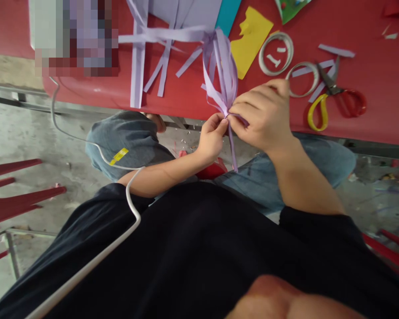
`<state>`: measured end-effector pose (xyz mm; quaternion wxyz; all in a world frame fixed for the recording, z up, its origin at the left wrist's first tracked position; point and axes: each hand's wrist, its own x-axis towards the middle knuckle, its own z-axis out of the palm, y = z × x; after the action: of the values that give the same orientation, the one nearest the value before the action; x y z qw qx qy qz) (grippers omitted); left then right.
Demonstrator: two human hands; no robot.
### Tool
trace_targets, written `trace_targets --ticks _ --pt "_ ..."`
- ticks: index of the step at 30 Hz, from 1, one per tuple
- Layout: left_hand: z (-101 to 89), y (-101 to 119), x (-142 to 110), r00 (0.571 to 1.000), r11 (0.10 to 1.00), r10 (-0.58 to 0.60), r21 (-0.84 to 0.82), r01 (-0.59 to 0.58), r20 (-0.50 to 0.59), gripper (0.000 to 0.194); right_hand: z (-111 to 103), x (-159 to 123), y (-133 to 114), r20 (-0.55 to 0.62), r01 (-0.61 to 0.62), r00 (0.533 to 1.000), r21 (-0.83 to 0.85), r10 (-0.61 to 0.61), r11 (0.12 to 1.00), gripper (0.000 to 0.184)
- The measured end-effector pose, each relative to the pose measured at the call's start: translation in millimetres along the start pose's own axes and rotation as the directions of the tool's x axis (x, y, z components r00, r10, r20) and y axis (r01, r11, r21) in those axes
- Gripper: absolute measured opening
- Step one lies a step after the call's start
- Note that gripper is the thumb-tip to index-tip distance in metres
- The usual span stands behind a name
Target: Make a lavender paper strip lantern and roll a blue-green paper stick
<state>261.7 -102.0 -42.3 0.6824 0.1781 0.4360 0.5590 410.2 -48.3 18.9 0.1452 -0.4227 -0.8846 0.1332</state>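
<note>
At the near edge of the red table, a bunch of looped lilac paper strips (pixel 224 71) is gathered at its lower end. My left hand (pixel 213 137) pinches that gathered end between thumb and forefinger. My right hand (pixel 264 115) is closed on the same end from the other side, its fingertips pressed against the strips. One narrow tail hangs down below my fingers, and a long strip runs left from the loops over the table. What exactly lies between the fingertips of each hand is partly hidden.
On the red table (pixel 379 79) lie scissors (pixel 334 91) with red and yellow handles, two tape rolls (pixel 262 64), yellow paper (pixel 251 42), teal paper (pixel 228 15) and loose lilac strips (pixel 138 75). A white cable (pixel 134 217) crosses my left arm. The upper left corner is pixelated.
</note>
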Motion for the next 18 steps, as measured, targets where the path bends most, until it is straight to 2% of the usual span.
trace_targets --ticks 2,4,6,8,9,11,13,14,16,18 --pt "1.0 1 1 1.000 1.000 0.006 0.001 -0.006 -0.008 0.025 -7 -4 -1 0.009 -0.020 1.000 -0.006 0.020 1.000 0.028" --pt "1.8 3 2 1.000 1.000 0.010 0.009 -0.009 -0.028 0.025 -10 -9 0 -0.050 -0.032 0.998 0.027 0.033 0.999 0.038" --pt "2.1 5 3 0.999 1.000 0.021 0.017 -0.021 -0.044 0.025 -6 -15 3 -0.176 -0.068 0.980 0.146 0.093 0.987 0.046" --pt "1.8 7 4 0.998 0.999 0.040 0.030 -0.039 -0.047 0.022 4 -23 6 -0.233 -0.138 0.944 0.368 0.235 0.920 0.048" --pt "1.7 9 5 0.998 0.998 0.049 0.040 -0.047 -0.046 0.020 11 -27 6 -0.194 -0.180 0.929 0.503 0.314 0.845 0.049" --pt "2.2 12 6 0.997 0.995 0.072 0.065 -0.070 -0.039 0.018 24 -34 3 -0.040 -0.243 0.910 0.755 0.412 0.610 0.058" --pt "3.9 14 8 0.993 0.990 0.109 0.091 -0.106 -0.034 0.019 36 -40 -6 0.143 -0.314 0.890 0.882 0.433 0.353 0.064" --pt "5.2 15 10 0.992 0.987 0.123 0.106 -0.118 -0.036 0.019 40 -42 -13 0.219 -0.357 0.872 0.897 0.438 0.261 0.064" --pt "7.5 20 14 0.994 0.983 0.108 0.154 -0.104 -0.022 0.021 46 -44 -25 0.331 -0.438 0.820 0.888 0.466 0.139 0.063" --pt "7.0 33 19 0.998 0.975 0.063 0.214 -0.060 -0.004 0.023 50 -45 -34 0.374 -0.467 0.785 0.881 0.494 0.076 0.057"
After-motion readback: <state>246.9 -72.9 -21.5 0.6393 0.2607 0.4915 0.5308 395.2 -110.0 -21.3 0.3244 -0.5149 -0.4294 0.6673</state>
